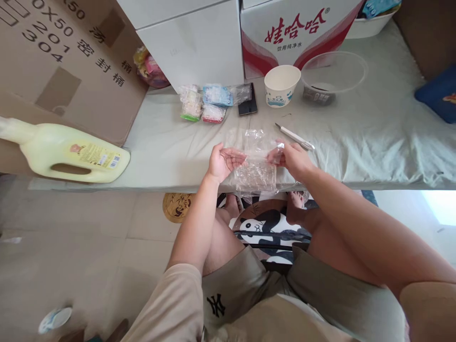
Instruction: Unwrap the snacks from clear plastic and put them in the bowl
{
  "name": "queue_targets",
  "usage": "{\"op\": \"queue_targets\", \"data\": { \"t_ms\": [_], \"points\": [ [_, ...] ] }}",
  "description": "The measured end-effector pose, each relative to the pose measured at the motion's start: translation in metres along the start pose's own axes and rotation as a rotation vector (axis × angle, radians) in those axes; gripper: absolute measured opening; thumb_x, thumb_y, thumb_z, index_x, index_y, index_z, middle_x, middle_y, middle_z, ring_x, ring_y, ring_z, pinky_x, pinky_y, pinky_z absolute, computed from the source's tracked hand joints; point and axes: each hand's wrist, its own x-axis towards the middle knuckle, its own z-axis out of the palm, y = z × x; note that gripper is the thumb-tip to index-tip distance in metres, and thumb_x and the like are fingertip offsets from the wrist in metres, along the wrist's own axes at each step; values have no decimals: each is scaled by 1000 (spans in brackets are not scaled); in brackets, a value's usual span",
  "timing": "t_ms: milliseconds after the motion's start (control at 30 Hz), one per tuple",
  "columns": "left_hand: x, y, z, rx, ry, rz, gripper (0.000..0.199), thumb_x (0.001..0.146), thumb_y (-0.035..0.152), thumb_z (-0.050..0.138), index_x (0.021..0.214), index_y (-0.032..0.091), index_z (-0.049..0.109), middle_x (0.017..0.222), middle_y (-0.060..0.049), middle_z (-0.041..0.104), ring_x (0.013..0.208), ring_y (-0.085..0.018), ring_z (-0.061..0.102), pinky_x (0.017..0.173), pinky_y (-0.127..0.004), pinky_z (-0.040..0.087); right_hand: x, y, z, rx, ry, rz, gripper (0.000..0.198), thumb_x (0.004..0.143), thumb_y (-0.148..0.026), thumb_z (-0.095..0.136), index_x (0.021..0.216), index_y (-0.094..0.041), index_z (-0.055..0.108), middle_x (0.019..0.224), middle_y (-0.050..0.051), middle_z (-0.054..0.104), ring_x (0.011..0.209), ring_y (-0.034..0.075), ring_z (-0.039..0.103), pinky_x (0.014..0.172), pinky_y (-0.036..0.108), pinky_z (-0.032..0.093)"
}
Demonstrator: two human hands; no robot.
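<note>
Clear crinkled plastic bags (255,176) lie at the front edge of the cloth-covered surface, partly overhanging it. My left hand (226,160) has its fingers closed on the left side of the upper plastic. From the right, my right hand (290,156) pinches the same clear plastic between thumb and fingers. Just beyond the right hand rests a white utility knife (295,137), its dark tip pointing up and left. Whether the bags hold anything is hard to make out through the glare.
Small wrapped packets (218,96) sit beside a dark phone (248,102). Behind stand a paper cup (281,85), a clear plastic bowl (335,71) and a water carton (299,33). At left, a yellow bottle (76,152) lies near a large cardboard box (67,61).
</note>
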Motion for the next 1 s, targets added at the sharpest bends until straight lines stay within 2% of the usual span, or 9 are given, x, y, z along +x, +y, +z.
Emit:
{"op": "queue_targets", "data": {
  "t_ms": [133,233,333,400,500,600,700,833,1000],
  "points": [
    [1,-9,-2,214,51,191,48,80,61,65,62,17,72,74,-9,75,64,-15,66,57,-26,48,-2,2,-5,-254,20,-103,21,75,-35,76,81,-20,64,75,4,61,64,15,56,57,30,45],
    [0,-10,-4,188,99,378,25,63,38,86,75,19,74,82,-3,75,66,-10,62,62,-22,47,0,6,-5,-217,-23,-135,67,66,-20,77,128,-27,52,99,3,62,68,15,60,58,29,49],
    [-4,-6,-3,-43,50,369,48,58,28,89,103,28,71,93,1,74,69,-7,63,65,-21,48,3,8,-4,-145,-40,-178,88,68,-18,72,146,-32,33,100,3,62,75,17,62,67,33,54],
    [-7,-3,0,-143,-45,276,59,59,30,89,114,31,66,102,0,74,79,-12,68,71,-24,53,3,7,-4,-81,-36,-233,85,72,-20,69,147,-33,31,98,3,64,81,19,62,70,34,54],
    [-10,-5,8,-109,-158,66,48,60,30,87,103,21,68,98,-5,75,88,-18,72,76,-29,57,3,4,-3,51,-12,-267,69,75,-30,68,139,-34,41,103,3,65,89,19,62,70,33,52],
    [-11,-9,15,-58,-128,-11,31,63,22,82,89,17,67,87,-4,75,82,-17,73,73,-28,57,1,1,-1,55,-51,-169,36,76,-41,71,108,-27,61,97,3,66,87,19,62,70,31,50],
    [-10,-8,17,-3,-64,-32,24,72,24,77,92,19,65,83,-1,74,75,-16,73,67,-26,57,-1,2,1,-29,-120,-49,28,76,-46,74,82,-23,60,79,3,66,71,17,60,65,31,49],
    [-10,-2,11,159,23,-98,23,79,28,72,99,21,61,59,5,63,47,-11,62,44,-19,42,-4,2,1,-61,-97,-17,31,81,-50,73,83,-25,55,64,0,64,56,16,58,53,30,46],
    [-16,8,4,-139,19,44,18,73,22,73,83,21,59,52,9,52,43,-6,52,43,-15,38,-6,-9,-1,203,-170,-63,33,74,-43,74,97,-28,57,60,-5,60,52,15,57,53,29,48]
  ]
}}
